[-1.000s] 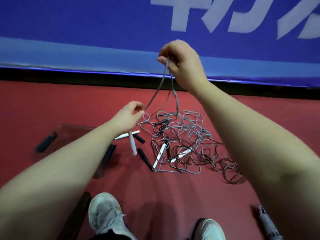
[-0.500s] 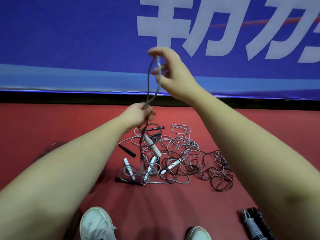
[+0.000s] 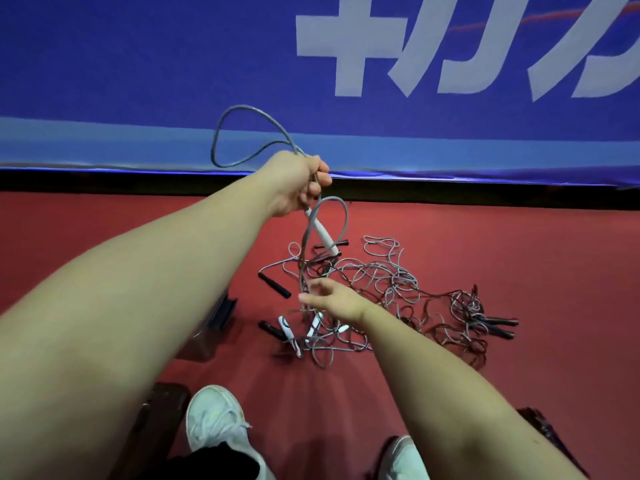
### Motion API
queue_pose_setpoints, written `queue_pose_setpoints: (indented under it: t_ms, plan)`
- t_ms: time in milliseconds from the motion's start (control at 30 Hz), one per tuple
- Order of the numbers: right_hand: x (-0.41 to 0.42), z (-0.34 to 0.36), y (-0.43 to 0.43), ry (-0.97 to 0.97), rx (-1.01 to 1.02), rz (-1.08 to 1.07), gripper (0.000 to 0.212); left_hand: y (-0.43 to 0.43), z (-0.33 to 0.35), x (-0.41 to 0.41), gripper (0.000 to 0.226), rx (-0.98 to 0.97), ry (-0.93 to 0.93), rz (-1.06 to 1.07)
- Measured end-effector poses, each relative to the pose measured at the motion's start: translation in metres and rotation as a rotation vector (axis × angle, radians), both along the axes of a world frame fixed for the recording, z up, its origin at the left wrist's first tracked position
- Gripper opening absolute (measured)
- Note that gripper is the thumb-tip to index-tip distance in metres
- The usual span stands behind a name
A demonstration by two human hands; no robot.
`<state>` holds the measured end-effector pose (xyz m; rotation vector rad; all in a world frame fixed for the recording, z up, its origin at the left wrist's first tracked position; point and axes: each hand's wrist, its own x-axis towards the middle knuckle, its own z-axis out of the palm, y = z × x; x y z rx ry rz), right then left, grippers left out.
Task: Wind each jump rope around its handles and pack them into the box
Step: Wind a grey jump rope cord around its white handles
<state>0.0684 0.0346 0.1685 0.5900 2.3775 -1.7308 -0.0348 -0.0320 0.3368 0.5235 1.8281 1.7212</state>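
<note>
The clear box [image 3: 216,318] shows only an edge behind the left forearm, its contents hidden. Left hand [image 3: 301,183] grips the grey jump rope [image 3: 239,106], its white handle [image 3: 322,235] dangling over the rope pile [image 3: 384,282]. Right hand [image 3: 334,299], earlier pinching the loop high, now reaches low, fingers spread

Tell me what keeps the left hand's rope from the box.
The grey rope gripped by the left hand runs down into the tangled pile on the floor among other ropes. The box sits left of it.

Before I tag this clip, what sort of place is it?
Probably an indoor sports hall: red court floor, a blue barrier banner with big white lettering, and tangled jump ropes lying there.
</note>
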Motion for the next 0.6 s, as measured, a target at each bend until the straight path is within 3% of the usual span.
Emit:
queue_pose_setpoints:
  t_ms: [33, 133, 233, 333, 400, 600]
  plan:
    - [-0.001, 0.000, 0.000, 0.026, 0.054, -0.040, 0.008, 0.000, -0.001, -0.001, 0.028, -0.010, 0.002, 0.013]
    - [-0.002, 0.004, 0.012, 0.046, 0.028, -0.123, 0.024, -0.007, -0.011, -0.014, 0.031, -0.047, 0.013, 0.074]
    - [-0.001, 0.016, 0.042, 0.058, -0.033, -0.290, 0.023, -0.021, -0.030, -0.033, 0.034, -0.191, 0.142, 0.092]
    - [0.004, 0.035, 0.093, 0.066, 0.444, -0.481, 0.027, -0.043, -0.064, -0.048, 0.033, -0.532, 0.345, -0.026]
    - [0.010, 0.039, 0.125, -0.012, 0.684, -0.495, 0.033, -0.055, -0.094, -0.054, 0.026, -0.713, 0.374, -0.163]
    - [0.024, -0.016, 0.150, -0.414, 1.060, -0.507, 0.036, -0.046, -0.182, -0.045, 0.029, -0.767, 0.408, -0.412]
